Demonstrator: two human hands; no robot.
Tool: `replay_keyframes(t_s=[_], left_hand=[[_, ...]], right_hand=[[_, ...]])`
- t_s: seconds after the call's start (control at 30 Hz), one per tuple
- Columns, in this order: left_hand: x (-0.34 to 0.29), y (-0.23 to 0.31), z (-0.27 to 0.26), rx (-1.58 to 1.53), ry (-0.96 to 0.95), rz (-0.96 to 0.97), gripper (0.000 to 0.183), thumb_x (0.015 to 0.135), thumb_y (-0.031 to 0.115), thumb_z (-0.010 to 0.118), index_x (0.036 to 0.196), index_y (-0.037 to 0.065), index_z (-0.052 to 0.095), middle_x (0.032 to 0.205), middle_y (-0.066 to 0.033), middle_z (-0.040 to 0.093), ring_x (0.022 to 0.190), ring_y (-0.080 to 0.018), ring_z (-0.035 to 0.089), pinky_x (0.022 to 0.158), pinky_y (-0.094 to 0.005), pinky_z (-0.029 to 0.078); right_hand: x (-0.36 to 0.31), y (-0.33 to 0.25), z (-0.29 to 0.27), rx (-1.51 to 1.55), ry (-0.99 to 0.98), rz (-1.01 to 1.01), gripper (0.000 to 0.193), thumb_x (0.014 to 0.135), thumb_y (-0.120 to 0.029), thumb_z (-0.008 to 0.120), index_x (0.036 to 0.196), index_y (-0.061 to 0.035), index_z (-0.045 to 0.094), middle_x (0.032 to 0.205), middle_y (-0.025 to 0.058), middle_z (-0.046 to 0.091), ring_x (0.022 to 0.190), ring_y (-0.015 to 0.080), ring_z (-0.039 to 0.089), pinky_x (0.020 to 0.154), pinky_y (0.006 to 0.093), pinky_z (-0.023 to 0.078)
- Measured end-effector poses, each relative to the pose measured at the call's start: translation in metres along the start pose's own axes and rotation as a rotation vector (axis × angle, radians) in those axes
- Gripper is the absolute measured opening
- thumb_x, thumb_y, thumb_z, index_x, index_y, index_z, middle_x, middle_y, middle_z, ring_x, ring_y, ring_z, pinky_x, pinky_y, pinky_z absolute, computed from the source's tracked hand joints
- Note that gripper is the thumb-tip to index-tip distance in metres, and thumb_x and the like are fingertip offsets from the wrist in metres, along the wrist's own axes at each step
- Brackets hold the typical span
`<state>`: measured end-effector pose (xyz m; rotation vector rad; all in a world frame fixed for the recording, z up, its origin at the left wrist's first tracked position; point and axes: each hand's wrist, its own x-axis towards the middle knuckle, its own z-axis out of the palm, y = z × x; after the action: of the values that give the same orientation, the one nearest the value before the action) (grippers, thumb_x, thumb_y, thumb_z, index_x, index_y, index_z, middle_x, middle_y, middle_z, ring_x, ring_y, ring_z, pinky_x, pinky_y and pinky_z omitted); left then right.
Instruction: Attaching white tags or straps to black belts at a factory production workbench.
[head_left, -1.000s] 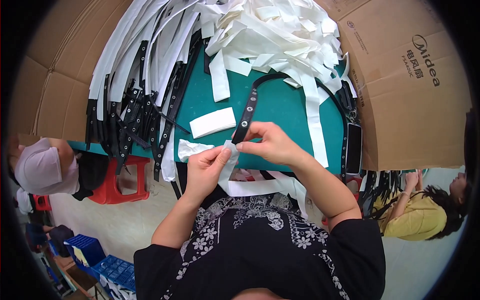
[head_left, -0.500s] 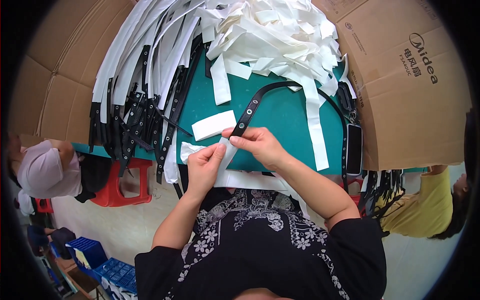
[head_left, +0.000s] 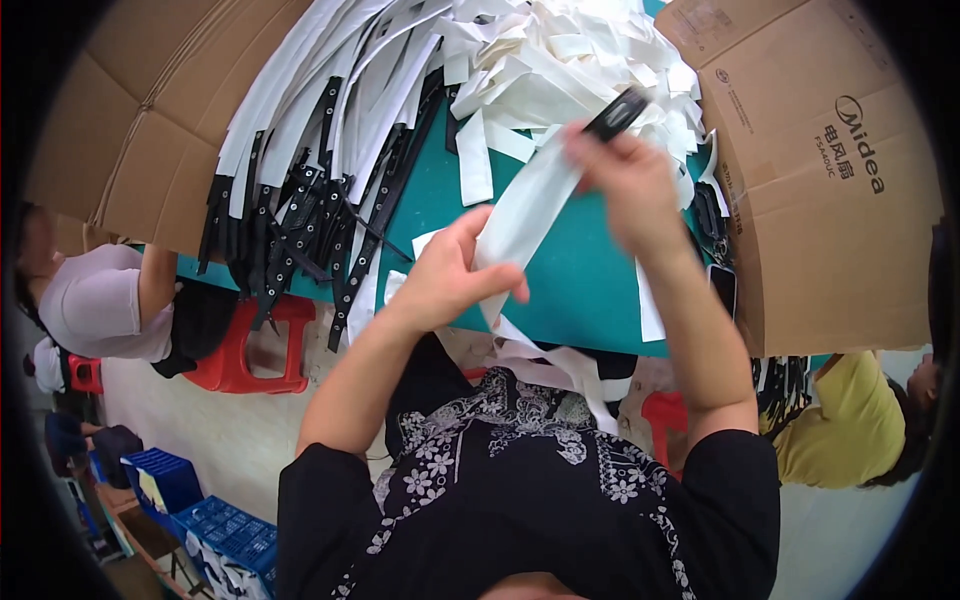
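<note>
My right hand, smeared by motion, is raised over the table, its fingers closed on a black belt where the belt's end meets a long white strip. That black end pokes out above the fingers. From there the strip slants down toward me. My left hand is around the strip's lower part, its thumb lying across the front; its other fingers are partly hidden behind. Below the hands, loose white lengths hang over the table edge in front of my shirt.
On the green table, black eyeleted belts with white strips lie at left. White strips are heaped at the back. A phone and keys are at right. Cardboard boxes flank both sides; people sit beyond them.
My right hand has moved up and away with the belt end, and the white strip is now stretched between the hands. The long belt loop no longer arches over the table.
</note>
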<state>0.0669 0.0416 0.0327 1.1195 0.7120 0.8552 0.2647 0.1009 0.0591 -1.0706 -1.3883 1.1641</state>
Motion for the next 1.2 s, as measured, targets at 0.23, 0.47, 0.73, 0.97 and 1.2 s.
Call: replay_keyframes(t_s=[0.23, 0.47, 0.73, 0.97, 1.2], left_hand=[[-0.13, -0.011, -0.096, 0.179, -0.386, -0.317, 0.047, 0.061, 0.039, 0.081, 0.077, -0.002, 0.064, 0.065, -0.0064, 0.063, 0.057, -0.0129, 0.06, 0.054, -0.0269, 0.047], [-0.346, -0.02, -0.136, 0.463, 0.304, -1.091, 0.032, 0.058, 0.018, 0.084, 0.079, -0.001, 0.067, 0.07, 0.0022, 0.063, 0.061, -0.0066, 0.054, 0.058, -0.0239, 0.044], [-0.384, -0.027, -0.18, 0.777, 0.623, -1.202, 0.03, 0.071, 0.033, 0.071, 0.067, 0.003, 0.068, 0.06, -0.0011, 0.061, 0.054, -0.0086, 0.053, 0.053, -0.0267, 0.043], [-0.085, 0.107, -0.138, 0.858, -0.101, -0.487, 0.041, 0.081, 0.032, 0.062, 0.053, 0.005, 0.052, 0.051, 0.0018, 0.048, 0.049, -0.0072, 0.043, 0.047, -0.0248, 0.037], [0.212, 0.176, 0.002, 1.79, 0.617, 0.664, 0.058, 0.075, 0.046, 0.066, 0.106, -0.001, 0.058, 0.121, -0.0195, 0.051, 0.122, -0.0266, 0.039, 0.101, -0.0363, 0.026]], right_hand=[[0.097, -0.003, -0.126, 0.486, 0.198, -0.083, 0.012, 0.085, -0.016, 0.061, 0.088, -0.0044, 0.061, 0.081, 0.0007, 0.062, 0.066, 0.0048, 0.055, 0.059, 0.0176, 0.045], [0.027, 0.07, -0.021, 0.431, 0.138, 0.185, 0.015, 0.085, -0.013, 0.06, 0.1, -0.0094, 0.061, 0.084, -0.0056, 0.059, 0.063, 0.0043, 0.051, 0.055, 0.0185, 0.043], [0.1, 0.093, -0.139, 0.568, 0.216, 0.028, 0.015, 0.086, -0.012, 0.06, 0.1, -0.0076, 0.06, 0.088, -0.0013, 0.062, 0.068, 0.0045, 0.055, 0.063, 0.017, 0.045], [-0.001, 0.068, -0.151, 0.463, -0.374, 0.23, 0.026, 0.068, -0.014, 0.072, 0.067, -0.0071, 0.047, 0.054, 0.0032, 0.046, 0.044, 0.014, 0.043, 0.038, 0.023, 0.033], [-0.009, 0.066, -0.06, 0.368, -0.05, 0.388, 0.015, 0.079, -0.01, 0.065, 0.091, -0.0048, 0.06, 0.076, 0.0004, 0.057, 0.061, 0.0087, 0.054, 0.058, 0.0222, 0.046]])
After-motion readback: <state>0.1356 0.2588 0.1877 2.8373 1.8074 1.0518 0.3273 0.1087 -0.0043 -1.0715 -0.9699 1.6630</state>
